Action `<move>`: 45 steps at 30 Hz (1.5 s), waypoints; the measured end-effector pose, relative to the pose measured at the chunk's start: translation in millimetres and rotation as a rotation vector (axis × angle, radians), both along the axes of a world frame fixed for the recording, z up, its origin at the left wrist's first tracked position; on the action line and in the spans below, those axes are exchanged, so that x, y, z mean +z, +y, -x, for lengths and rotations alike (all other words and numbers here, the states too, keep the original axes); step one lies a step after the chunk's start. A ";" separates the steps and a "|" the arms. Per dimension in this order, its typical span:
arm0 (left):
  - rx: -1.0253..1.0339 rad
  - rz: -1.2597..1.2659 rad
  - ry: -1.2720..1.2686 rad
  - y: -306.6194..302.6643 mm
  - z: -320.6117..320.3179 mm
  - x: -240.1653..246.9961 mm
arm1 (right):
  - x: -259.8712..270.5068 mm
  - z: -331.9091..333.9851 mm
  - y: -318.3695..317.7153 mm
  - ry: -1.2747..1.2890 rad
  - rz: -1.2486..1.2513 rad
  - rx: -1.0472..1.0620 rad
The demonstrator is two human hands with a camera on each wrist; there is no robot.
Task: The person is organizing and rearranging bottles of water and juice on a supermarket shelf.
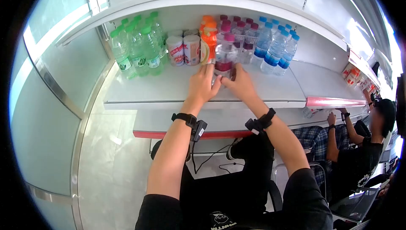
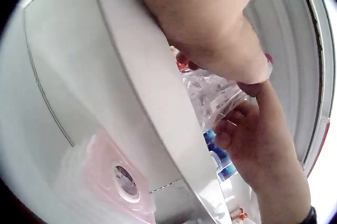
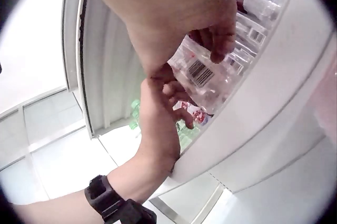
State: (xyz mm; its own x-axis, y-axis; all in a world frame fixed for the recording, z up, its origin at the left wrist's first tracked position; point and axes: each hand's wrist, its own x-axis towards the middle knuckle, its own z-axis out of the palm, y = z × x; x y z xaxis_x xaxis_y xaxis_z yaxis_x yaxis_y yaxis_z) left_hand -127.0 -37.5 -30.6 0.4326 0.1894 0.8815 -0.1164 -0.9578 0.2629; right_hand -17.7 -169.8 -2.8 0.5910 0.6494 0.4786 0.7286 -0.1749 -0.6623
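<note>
Head view: maroon-capped bottle (image 1: 226, 57) upright, foremost of its group on the white shelf (image 1: 165, 88); base partly hidden;
Left hand (image 1: 202, 85): fingers curled against the bottle's left side;
Right hand (image 1: 242, 85): fingers curled round its right;
Neighbour: orange bottle (image 1: 209, 40), just left.

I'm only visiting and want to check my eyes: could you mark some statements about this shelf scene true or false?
1. In the head view, green-capped bottles stand at the row's left end. True.
2. The cans stand right of the blue-capped bottles. False: the cans stand between the green-capped bottles and the orange-capped bottles.
3. A maroon-capped bottle is between the left grip and right grip. True.
4. Both wrists in front are bare. False: each wears a black strap.
</note>
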 end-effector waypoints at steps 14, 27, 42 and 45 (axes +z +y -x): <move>0.177 0.106 0.073 -1.0 -4.1 -0.6 | 5.4 -57.8 44.9 -0.089 -0.122 0.018; 0.177 0.206 0.161 -8.0 1.4 0.8 | -7.4 -74.3 25.1 -0.012 0.241 -0.305; 0.167 0.153 0.129 -2.1 0.3 -2.2 | -29.1 -92.2 -7.3 -0.065 -0.189 -0.430; 0.128 0.064 0.144 1.8 -3.8 0.0 | -29.7 -96.7 -2.7 -0.061 -0.236 -0.405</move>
State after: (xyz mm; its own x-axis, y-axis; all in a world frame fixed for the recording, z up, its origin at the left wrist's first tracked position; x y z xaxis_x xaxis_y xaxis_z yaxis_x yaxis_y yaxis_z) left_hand -123.2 -35.7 -30.6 0.5221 0.3042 0.7968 0.0482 -0.9433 0.3285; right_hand 79.0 -172.5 -32.4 0.7407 0.2415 0.6269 0.6713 -0.3031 -0.6764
